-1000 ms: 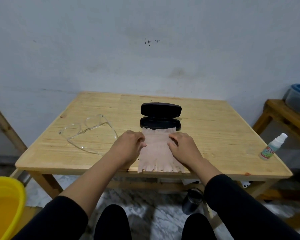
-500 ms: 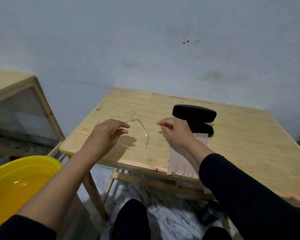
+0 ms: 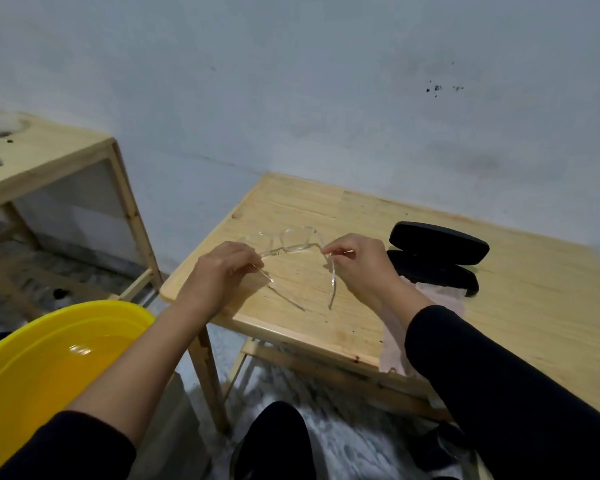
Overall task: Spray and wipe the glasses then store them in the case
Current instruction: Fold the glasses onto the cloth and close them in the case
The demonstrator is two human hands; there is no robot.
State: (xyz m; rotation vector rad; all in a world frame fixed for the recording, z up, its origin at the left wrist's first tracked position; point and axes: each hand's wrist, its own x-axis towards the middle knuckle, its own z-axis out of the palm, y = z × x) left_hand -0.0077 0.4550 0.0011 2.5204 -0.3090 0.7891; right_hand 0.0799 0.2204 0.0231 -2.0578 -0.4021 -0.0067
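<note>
Clear, transparent-framed plastic glasses held just above the left front corner of the pale wooden bench, temples unfolded. Left hand pinching one temple near its middle, fingers curled round it; right hand pinching the other temple close to the hinge. Lenses facing away toward the far wall, temple tips pointing back at the wearer and over the front edge; long axis of the frame front running left to right, roughly parallel to that edge.

Likely very light, stiff but thin, so easy to bend or snap at the hinges; smooth plastic probably slippery, more so once sprayed. Best held by the temples or the rim, as now, keeping fingertips off the lenses.

Open black hard-shell glasses case well to the right, toward the middle of the bench, with a pale pink wiping cloth lying in front of it and draping over the front edge.
</note>
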